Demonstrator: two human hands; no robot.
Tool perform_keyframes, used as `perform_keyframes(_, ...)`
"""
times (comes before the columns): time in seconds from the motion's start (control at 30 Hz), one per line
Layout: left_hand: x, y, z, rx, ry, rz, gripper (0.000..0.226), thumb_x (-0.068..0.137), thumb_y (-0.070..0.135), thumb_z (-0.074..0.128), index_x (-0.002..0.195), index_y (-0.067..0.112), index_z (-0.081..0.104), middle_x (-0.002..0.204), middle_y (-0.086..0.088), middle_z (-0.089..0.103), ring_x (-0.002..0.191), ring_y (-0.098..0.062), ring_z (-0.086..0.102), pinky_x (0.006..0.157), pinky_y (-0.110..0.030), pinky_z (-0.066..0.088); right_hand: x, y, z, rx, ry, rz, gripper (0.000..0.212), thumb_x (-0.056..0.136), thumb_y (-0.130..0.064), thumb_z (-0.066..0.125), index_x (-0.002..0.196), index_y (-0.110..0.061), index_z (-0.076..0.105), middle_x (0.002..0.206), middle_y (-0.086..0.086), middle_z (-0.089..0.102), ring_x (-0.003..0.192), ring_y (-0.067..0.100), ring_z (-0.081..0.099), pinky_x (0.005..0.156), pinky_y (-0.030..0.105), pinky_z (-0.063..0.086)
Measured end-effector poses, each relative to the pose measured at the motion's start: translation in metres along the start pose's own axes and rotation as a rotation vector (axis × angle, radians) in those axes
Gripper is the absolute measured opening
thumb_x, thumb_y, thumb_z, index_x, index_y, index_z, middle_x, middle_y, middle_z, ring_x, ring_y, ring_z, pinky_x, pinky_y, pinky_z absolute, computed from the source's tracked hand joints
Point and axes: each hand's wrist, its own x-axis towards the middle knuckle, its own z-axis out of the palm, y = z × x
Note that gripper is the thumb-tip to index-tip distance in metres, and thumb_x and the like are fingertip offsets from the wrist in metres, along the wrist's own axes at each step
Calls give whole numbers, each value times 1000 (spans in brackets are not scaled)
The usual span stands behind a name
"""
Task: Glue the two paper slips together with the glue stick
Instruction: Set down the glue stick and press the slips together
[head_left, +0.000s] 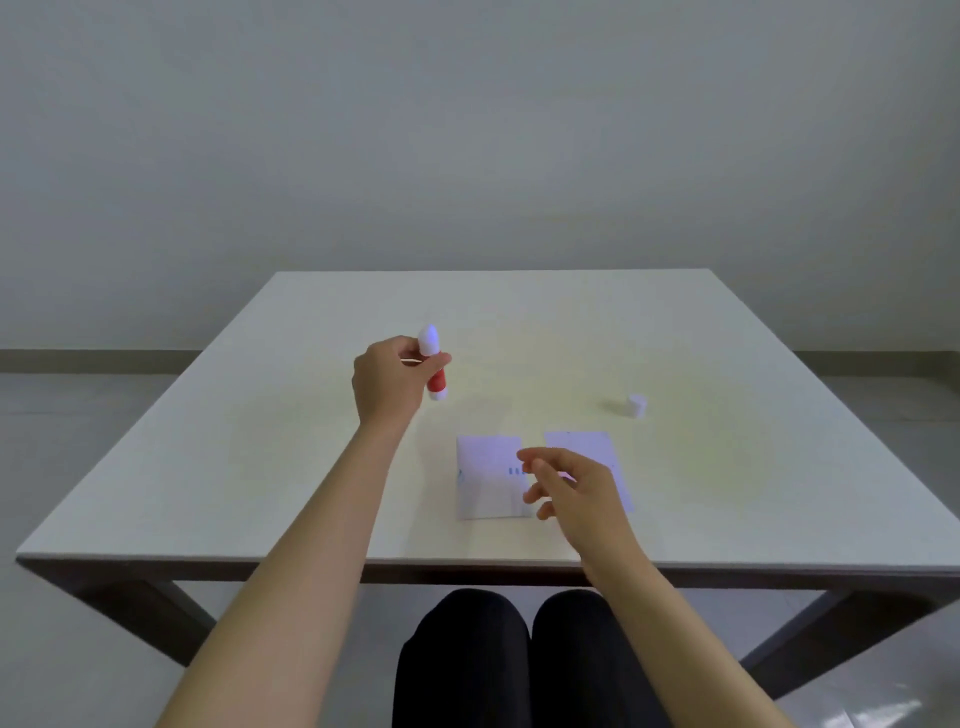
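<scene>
A pale square surface (311, 467) is standing on dark angled legs (130, 608) over a grey tiled floor (62, 415). A plain grey wall (467, 130) is rising behind it. Black-trousered knees (519, 649) are showing under the near edge.

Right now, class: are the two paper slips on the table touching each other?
Apart. The head view shows a strip of bare table between the left slip and the right slip, above the right hand.

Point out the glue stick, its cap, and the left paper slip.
glue stick (436, 376): head view, red barrel.
cap (637, 406): head view, side wall.
left paper slip (485, 480): head view, bare middle.
</scene>
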Motion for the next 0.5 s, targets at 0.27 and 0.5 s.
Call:
perform_keyframes(0.27, 0, -26, 19, 56, 74, -61, 26, 73, 35, 70, 54, 21, 59, 45, 15, 56, 53, 3, 52, 49, -20, 32, -4, 20, 27, -846, -174, -472, 29, 95, -22, 48, 118, -17, 65, 119, 0, 56, 105, 21, 51, 83, 24, 37)
perform_keyframes(0.5, 2, -36, 22, 55, 26, -11, 20, 74, 33, 68, 68, 14, 66, 58, 4, 70, 71, -15, 64, 54, -21, 41, -13, 17, 37, -1263, -33, -730, 20, 71, -44, 69, 67, -25, 72, 72, -9, 65, 65, 17, 60, 63, 24, 48)
